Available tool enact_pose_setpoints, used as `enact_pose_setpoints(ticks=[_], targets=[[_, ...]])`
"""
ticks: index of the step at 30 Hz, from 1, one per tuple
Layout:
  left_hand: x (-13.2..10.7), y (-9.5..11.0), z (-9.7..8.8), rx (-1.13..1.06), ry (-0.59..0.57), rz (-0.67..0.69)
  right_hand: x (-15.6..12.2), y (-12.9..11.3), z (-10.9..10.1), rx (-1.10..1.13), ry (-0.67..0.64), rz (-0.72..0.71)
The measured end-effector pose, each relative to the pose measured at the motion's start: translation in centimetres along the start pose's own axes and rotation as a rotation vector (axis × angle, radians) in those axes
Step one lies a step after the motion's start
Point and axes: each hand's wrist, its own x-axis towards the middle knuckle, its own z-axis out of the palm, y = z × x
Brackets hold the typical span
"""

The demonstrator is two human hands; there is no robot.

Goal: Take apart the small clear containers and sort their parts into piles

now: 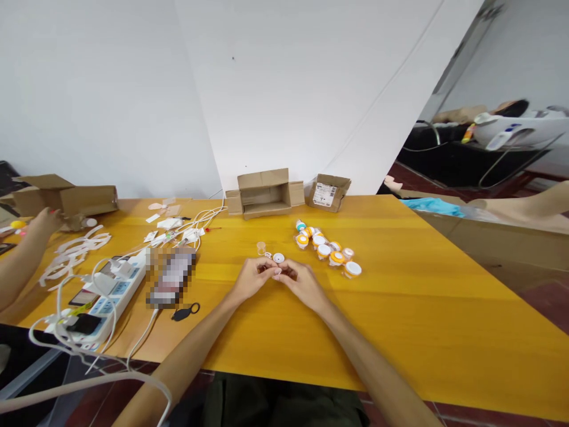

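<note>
Over the middle of the table, my left hand [255, 277] and my right hand [302, 283] meet at the fingertips, both closed in a pinch. A small white piece [278, 271] shows between the fingers; it is mostly hidden and too small to name exactly. Just beyond my fingertips lies a round white disc [278, 258] with a marked centre. Beside it, on the left, are tiny white parts [268, 255] and a small clear cup [261, 248]. To the right sits a loose cluster of small clear containers with orange and white lids [323, 251], one with a teal top [301, 226].
Two cardboard boxes, one opened [265, 198] and one labelled [326, 194], stand by the wall. Left are a power strip [111, 305] with tangled cables, a blurred phone [172, 277] and a black ring tag [184, 312]. Another person's hand [47, 222] reaches toward a carton [89, 200].
</note>
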Motion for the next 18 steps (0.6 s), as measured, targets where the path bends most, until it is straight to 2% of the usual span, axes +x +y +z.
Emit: enact_pose_setpoints(ticks=[7,11,13,15,18], targets=[[0.1,0.2,-0.2,-0.121,-0.025,-0.057,0.0,-0.2,-0.2,-0.095,0.03,-0.049],[0.1,0.2,-0.7,-0.076,-0.013,-0.038,0.1,-0.1,-0.5,-0.149,0.023,-0.075],[0.1,0.1,-1.2,0.048,-0.002,0.015,0.1,0.1,-0.6,-0.189,0.021,-0.109],[0.1,-0.1,-1.7,0.261,0.003,0.11,0.0,0.3,-0.6,-0.239,0.019,-0.153],[-0.2,-0.3,-2.0,0.554,-0.06,0.263,-0.1,0.7,-0.6,-0.336,-0.006,-0.215]])
